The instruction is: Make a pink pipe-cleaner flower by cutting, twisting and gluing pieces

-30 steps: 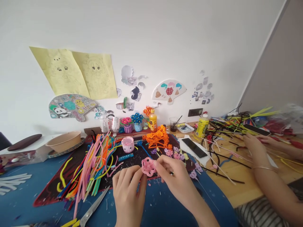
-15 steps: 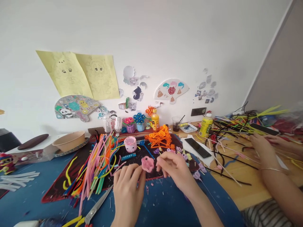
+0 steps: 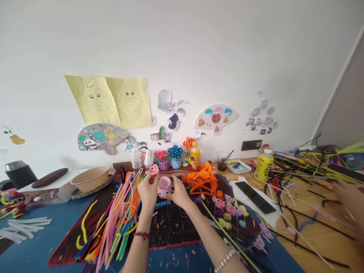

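Note:
A pink fuzzy flower (image 3: pixel 154 169) made of pipe cleaner is pinched at the fingertips of my left hand (image 3: pixel 148 191), raised just left of a small pink pot (image 3: pixel 165 187). The pot stands upright on the dark mat and has a hollow top. My right hand (image 3: pixel 182 194) curls around the pot's right side, its thumb against the lower front. Part of a blue strip (image 3: pixel 162 204) lies just in front of the pot. Pink, purple and yellow pipe-cleaner flowers (image 3: pixel 227 210) lie to the right of my right forearm.
A bundle of coloured pipe cleaners (image 3: pixel 116 220) lies left of my hands. Orange pipe-cleaner pieces (image 3: pixel 201 180) sit behind right, near an orange drink bottle (image 3: pixel 195 157). A phone (image 3: pixel 256 197) lies farther right. Another person's hand (image 3: pixel 348 199) is at the right edge.
Both my hands have moved forward to the pot. The pink flower has gone along in my left hand, and my right hand has taken hold of the pot. The view has shifted.

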A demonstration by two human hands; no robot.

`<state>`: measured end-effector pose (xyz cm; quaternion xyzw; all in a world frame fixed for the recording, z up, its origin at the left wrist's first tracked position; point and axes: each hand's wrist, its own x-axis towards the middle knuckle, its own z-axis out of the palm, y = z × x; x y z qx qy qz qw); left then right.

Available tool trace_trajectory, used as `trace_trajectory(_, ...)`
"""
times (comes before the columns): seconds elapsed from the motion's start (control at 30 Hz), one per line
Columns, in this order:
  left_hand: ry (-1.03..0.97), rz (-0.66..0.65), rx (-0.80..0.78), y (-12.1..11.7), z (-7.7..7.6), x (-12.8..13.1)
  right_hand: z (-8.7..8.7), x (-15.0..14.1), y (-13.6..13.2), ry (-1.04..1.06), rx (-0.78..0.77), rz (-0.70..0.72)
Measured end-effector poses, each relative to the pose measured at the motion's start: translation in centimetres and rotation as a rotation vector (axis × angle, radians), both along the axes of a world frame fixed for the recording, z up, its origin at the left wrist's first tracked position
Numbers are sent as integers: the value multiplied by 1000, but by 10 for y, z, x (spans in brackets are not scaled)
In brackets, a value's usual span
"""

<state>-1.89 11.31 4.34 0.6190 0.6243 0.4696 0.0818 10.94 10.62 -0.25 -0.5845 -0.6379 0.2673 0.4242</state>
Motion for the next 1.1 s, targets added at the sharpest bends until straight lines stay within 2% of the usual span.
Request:
trace_trajectory(0.17,137,127,-119,9,-10,3,-4,-14,15,-84,-25,8)
trace_trajectory(0.23,174,137,-171,13,-13,2,1,-13,14,-124,-19,11)
trace_trajectory(0.3,204,124,-218,18,-15,0,14,-5,5,-170,-1,10)
trace_trajectory(0.47,270,58,-306,21,-11,-3,63,49,-48,-277,42,-77)
trace_trajectory(0.53,286,45,-331,21,-9,-3,73,78,-78,-400,-9,-181)
trace_trajectory(0.57,292,40,-342,20,-9,-3,73,92,-93,-421,-3,-240)
trace_trajectory(0.63,301,32,-358,20,-8,-2,61,119,-122,-438,52,-286)
trace_trajectory(0.7,307,28,-369,21,-8,-3,39,143,-148,-461,33,-350)
trace_trajectory(0.77,314,25,-377,23,-8,-3,12,162,-172,-490,-32,-487)
trace_trajectory(0.83,324,21,-386,25,-8,-3,-11,176,-191,-477,-121,-509)
trace_trajectory(0.9,338,13,-394,27,-7,-1,-28,184,-206,-451,-195,-494)
trace_trajectory(1.0,357,1,-398,28,-5,2,-37,183,-215,-444,-230,-523)
trace_trajectory(1.1,368,-3,-391,28,-3,4,-32,167,-206,-479,-191,-597)
